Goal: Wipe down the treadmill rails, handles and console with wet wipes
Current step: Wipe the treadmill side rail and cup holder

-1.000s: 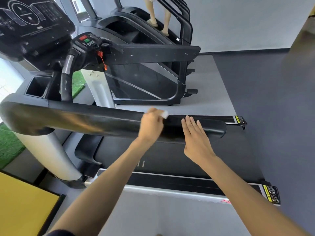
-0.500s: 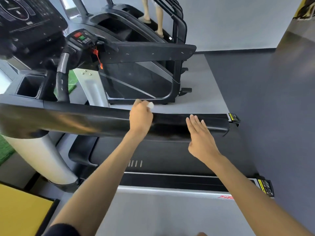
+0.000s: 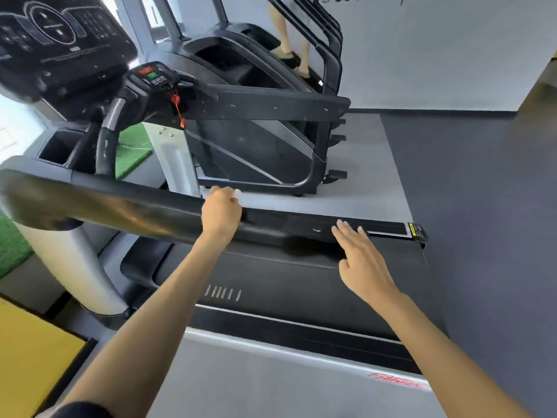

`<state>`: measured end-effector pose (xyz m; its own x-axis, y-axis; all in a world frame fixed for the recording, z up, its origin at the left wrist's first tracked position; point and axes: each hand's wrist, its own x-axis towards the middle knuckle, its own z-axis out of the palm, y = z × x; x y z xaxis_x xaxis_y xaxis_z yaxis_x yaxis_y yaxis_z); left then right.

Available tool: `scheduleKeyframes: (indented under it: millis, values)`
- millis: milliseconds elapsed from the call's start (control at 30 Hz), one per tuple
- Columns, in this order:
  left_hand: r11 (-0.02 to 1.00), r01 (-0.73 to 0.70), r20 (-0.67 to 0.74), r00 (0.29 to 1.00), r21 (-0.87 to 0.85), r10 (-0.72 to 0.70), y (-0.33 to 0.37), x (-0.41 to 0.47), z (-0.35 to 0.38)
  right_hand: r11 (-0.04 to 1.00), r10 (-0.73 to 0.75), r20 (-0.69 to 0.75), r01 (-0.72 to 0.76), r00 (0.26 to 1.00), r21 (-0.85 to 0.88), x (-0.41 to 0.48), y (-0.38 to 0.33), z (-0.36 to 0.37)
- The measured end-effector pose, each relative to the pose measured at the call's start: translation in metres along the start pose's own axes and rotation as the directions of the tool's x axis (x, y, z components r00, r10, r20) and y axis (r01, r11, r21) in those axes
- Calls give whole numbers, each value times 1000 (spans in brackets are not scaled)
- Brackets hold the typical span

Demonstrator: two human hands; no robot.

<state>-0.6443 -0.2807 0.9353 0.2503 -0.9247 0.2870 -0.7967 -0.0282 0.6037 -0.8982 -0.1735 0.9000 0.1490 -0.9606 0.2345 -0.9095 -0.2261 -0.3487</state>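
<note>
Handrail [image 3: 126, 212], black, runs left to right across the near side of the treadmill; its right end stops beside the right hand [image 3: 360, 257]. Left hand [image 3: 221, 214]: fingers curled over the rail's far edge, pinching a white wipe [image 3: 237, 193]. Right hand: fingers spread flat, holding nothing, above the belt [image 3: 301, 285]. Console [image 3: 57, 40]: far left. Open grey floor [image 3: 482, 206] to the right.
</note>
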Motion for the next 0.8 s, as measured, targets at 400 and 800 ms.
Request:
scheduleKeyframes:
  millis: [400, 800]
  values:
    - [947, -307, 121, 941, -93, 317, 107, -105, 93, 987, -153, 77, 148, 985, 64, 4, 59, -11]
    - [994, 69, -180, 982, 79, -54, 88, -79, 87, 960, -279, 168, 273, 945, 58, 8, 76, -14]
